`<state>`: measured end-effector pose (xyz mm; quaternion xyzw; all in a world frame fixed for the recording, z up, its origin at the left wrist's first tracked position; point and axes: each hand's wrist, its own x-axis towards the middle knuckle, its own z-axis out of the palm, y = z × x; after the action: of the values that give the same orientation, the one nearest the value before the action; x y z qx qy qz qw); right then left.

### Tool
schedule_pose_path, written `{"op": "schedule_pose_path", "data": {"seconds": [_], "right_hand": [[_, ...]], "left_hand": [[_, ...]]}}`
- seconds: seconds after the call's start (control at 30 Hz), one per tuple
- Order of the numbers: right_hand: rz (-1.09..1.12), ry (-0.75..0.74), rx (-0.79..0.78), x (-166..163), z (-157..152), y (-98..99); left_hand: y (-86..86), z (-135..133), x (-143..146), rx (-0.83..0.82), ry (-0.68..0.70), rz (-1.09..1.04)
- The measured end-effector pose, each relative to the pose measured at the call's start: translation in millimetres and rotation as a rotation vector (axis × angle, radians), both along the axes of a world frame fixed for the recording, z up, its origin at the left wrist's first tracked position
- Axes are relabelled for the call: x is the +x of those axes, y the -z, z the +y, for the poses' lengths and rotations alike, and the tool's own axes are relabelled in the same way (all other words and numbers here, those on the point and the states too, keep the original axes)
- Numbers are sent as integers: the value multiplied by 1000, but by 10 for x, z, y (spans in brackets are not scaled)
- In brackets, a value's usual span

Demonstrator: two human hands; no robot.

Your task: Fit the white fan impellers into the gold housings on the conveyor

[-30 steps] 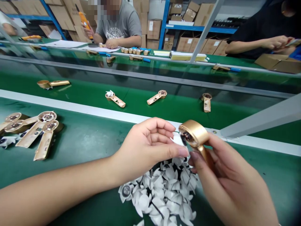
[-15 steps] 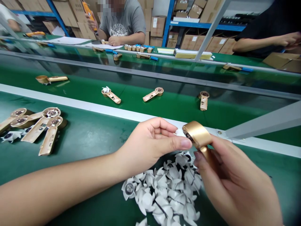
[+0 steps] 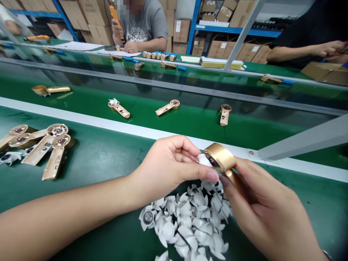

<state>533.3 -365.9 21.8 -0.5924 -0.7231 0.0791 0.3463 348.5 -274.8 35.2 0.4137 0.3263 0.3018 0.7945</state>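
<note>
My left hand is closed, pinching a small white fan blade between thumb and fingers. Right against it is the round head of a gold handheld fan housing, tilted with its open side toward the blade. My right hand wraps round the handle of that housing, which is mostly hidden by the fingers. Below both hands a heap of white fan blades lies on the green table. Whether the blade sits on the motor inside the housing I cannot tell.
Several gold fan housings lie at the left on the green table. More sit on the green conveyor belt beyond a white rail. A grey post slants in at right. Across the line, a person holds an orange tool.
Both hands have shifted slightly left, with the blade and housing close together. Housings on the near belt have moved left; those on the far belt have moved slightly right.
</note>
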Motion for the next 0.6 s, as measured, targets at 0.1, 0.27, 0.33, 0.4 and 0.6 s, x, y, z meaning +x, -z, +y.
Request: {"op": "schedule_pose_path", "data": {"seconds": [0.1,0.27,0.33,0.4,0.6], "right_hand": [[93,33,-59,-8,-15,11],[11,38,-14,-10,-19,8],[-45,29,25,-11,-12,-1],[-98,13,73,-13,-4,-8],[-180,-52,183,20,-9,36]], "left_hand": [[-49,-36,-1,54,-7,-6],[-64,-40,-6,32,-5,-42],[-48,-11,-7,3,6,-50],[-30,20,-7,-44,17,-60],[-17,33,-15,-204,49,-90]]}}
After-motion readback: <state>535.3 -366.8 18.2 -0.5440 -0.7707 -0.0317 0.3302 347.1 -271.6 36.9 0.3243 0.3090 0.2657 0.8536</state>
